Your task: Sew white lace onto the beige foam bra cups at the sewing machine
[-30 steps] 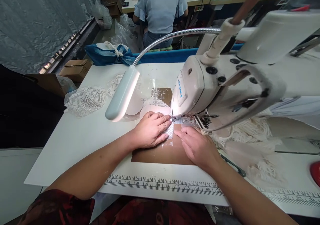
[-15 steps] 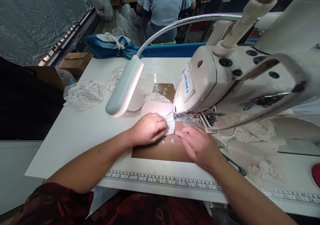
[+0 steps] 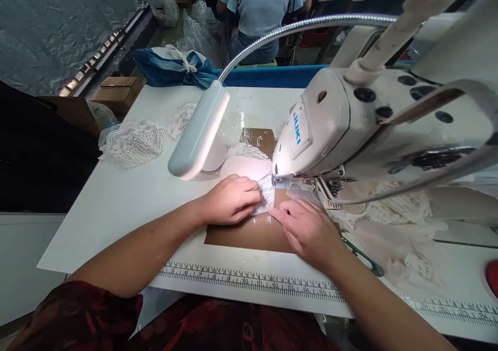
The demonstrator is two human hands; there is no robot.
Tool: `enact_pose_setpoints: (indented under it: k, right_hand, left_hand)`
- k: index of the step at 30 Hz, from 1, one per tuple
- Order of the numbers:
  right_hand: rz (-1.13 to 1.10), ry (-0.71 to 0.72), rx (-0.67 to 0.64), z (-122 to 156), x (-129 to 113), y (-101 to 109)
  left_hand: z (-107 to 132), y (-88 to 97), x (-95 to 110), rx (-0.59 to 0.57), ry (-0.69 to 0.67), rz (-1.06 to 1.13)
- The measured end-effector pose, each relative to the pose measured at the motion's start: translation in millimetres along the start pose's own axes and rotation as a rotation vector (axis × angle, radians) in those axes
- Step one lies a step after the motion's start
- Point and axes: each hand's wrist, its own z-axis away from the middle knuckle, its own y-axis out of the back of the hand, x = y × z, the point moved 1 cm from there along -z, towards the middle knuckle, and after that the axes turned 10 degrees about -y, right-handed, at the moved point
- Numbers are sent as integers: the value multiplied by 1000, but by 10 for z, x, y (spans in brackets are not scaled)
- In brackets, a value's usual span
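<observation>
White lace fabric [image 3: 266, 194] lies under the needle area of a white sewing machine [image 3: 322, 127], joined to or touching a pale moulded cup [image 3: 245, 167]. My left hand [image 3: 233, 200] is closed over the lace's left side, its fingers curled and pressed down on it. On the other side, my right hand [image 3: 307, 229] pinches the lace's near corner between thumb and forefinger. Beneath both hands is a brown sheet [image 3: 249, 238] on the white table. The exact needle point is hidden by the machine head.
A lamp [image 3: 199, 130] on a bendable metal neck hangs over the work. More lace pieces [image 3: 134, 140] lie at the left, and a lace pile [image 3: 404, 205] sits at the right beside dark-handled scissors [image 3: 365, 260]. A printed ruler [image 3: 249, 282] runs along the front edge. A person [image 3: 262, 8] sits beyond.
The whole view has shifted slightly. My right fingertips have come a little left to the lace's near corner. My left hand stays on the lace with hardly any movement.
</observation>
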Motion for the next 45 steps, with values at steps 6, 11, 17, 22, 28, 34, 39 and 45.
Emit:
enact_pose_setpoints:
  k: [6, 11, 17, 22, 28, 34, 39, 45]
  right_hand:
    - [0, 66, 21, 31, 22, 0]
    - [-24, 41, -1, 48, 25, -7]
    - [-24, 39, -22, 45, 7, 1]
    - [-27, 38, -13, 26, -7, 7]
    - [-67, 45, 11, 38, 12, -4]
    - [-108, 39, 128, 72, 75, -37]
    - [-7, 80, 106, 35, 38, -37]
    - [33, 78, 103, 8, -8, -8]
  left_hand:
    - [29, -12, -15, -35, -127, -82]
    - [31, -24, -18, -60, -135, -106]
    - [41, -23, -15, -85, -126, -107]
    - [38, -22, -13, -89, -137, -123]
    - [43, -43, -20, -110, -161, -163]
    - [36, -58, -16, -112, -171, -183]
    - [40, -45, -10, -92, -156, -164]
    - [18, -11, 8, -37, -110, -119]
